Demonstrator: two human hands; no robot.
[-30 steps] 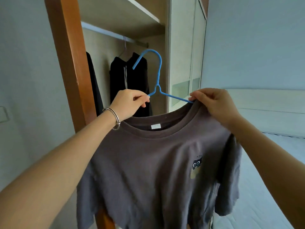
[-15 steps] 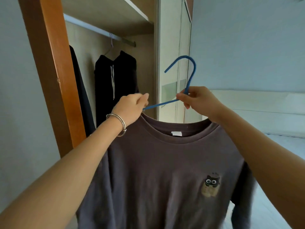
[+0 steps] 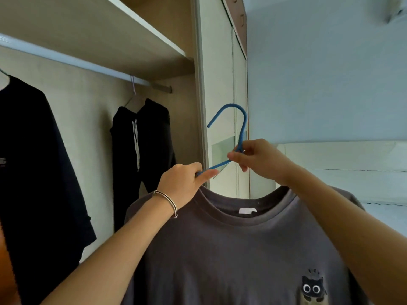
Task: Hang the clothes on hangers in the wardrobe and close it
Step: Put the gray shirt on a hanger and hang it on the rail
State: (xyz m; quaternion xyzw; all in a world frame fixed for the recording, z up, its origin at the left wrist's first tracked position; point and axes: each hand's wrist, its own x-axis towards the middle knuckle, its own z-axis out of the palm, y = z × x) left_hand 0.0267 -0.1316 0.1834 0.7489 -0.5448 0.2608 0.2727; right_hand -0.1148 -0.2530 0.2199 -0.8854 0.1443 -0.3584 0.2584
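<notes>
Pale blue wall [image 3: 319,84], with perhaps an air conditioner [image 3: 397,8] top right

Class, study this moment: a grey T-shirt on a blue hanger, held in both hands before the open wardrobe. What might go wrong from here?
One arm of the hanger shows bare between the left hand and the right hand, so the T-shirt might slip off that side.
The hook sits below the rail, near the frame; lifting it could knock the frame or crowd the black trousers.
</notes>
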